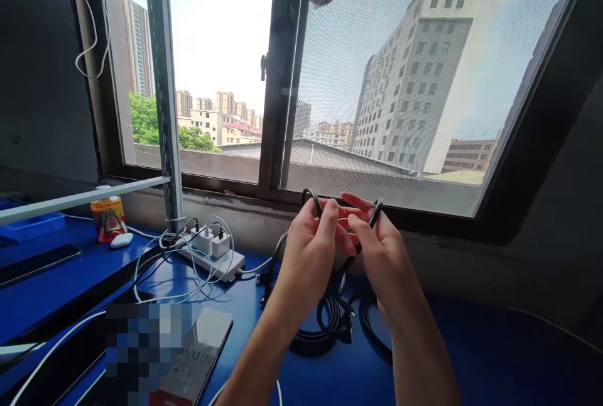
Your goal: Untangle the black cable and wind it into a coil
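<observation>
While the left hand (313, 239) grips a black cable (325, 321), the right hand (377, 249) pinches it too — raised.

Both hands up, meeting in the middle

Left hand (313, 246) and right hand (377, 249) are raised side by side, fingers curled in a pinch, forearms angling inward.
</observation>
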Demonstrator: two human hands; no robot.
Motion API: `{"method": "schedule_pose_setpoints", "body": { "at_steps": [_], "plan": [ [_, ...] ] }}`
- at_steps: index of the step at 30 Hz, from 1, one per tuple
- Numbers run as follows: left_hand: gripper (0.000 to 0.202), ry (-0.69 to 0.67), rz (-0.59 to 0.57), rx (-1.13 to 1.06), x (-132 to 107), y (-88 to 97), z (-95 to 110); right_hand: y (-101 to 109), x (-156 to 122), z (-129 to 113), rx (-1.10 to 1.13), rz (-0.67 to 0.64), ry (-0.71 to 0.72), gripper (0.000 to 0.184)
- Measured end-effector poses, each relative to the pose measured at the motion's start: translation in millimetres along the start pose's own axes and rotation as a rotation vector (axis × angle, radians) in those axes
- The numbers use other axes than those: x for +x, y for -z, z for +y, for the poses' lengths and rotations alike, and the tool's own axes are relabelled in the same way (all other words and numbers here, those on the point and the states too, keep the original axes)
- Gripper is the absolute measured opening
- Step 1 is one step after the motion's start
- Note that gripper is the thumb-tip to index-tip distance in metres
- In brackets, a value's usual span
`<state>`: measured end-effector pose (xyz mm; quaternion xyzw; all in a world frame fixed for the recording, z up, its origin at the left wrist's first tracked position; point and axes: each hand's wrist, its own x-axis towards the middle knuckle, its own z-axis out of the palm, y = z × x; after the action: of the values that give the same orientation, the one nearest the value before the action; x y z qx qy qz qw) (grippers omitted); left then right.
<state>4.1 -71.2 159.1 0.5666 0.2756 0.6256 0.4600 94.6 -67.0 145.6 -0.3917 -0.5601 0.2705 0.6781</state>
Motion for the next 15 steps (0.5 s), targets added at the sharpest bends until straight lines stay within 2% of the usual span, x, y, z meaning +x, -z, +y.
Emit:
{"method": "schedule_pose_setpoints", "body": {
  "at_steps": [2, 5, 7, 12, 15],
  "plan": [
    [0.021, -0.080, 0.048, 0.093, 2, 2.7, -1, 10, 0, -5, 0.010, 0.036, -0.007, 0.048],
    [0.023, -0.164, 0.199, 0.257, 8, 13.0, -4, 29, -1, -17, 0.012, 0.072, -0.069, 0.055],
    [0.023, -0.214, 0.277, 0.385, 11, 19.7, -6, 41, -1, -26, 0.017, 0.150, -0.096, 0.055],
    [0.028, -0.322, 0.377, 0.575, 17, 29.8, -9, 66, -1, -43, 0.172, 0.438, -0.240, 0.034],
    [0.027, -0.353, 0.492, 0.657, 22, 39.7, -10, 95, -1, -39, 0.190, 0.423, -0.258, 0.021]
  ]
}}
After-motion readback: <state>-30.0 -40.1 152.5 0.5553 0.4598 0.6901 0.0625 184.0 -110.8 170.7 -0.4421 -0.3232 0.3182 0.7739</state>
